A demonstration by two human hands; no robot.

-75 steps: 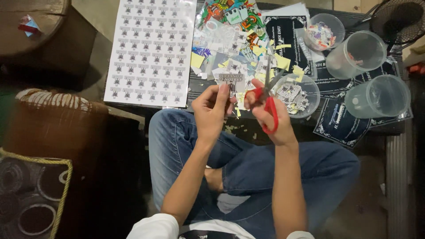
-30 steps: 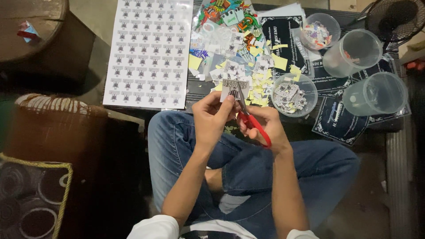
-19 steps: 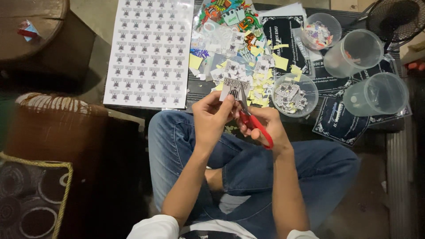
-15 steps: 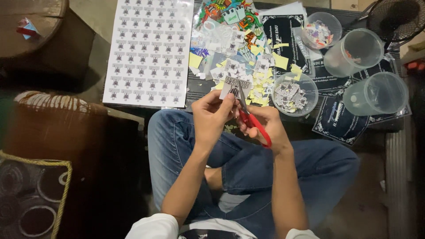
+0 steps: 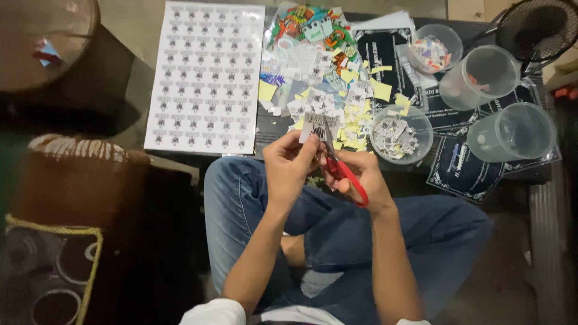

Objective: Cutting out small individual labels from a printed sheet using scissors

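**Scissors at a small printed strip, over a littered bench**

One pair of red-handled scissors, one small printed strip, one large uncut sticker sheet, and four clear plastic cups: two hold cut pieces, two look nearly empty.

The left hand is curled closed, pinching the strip by its lower edge just above the lap. The right hand is closed through the scissor handles, with the blades against the strip's middle. Both hands hover over the bench edge.

A heap of paper scraps, yellow, white and coloured, lies between the sheet and the cups, on dark printed cards. A black fan stands at the far right corner.
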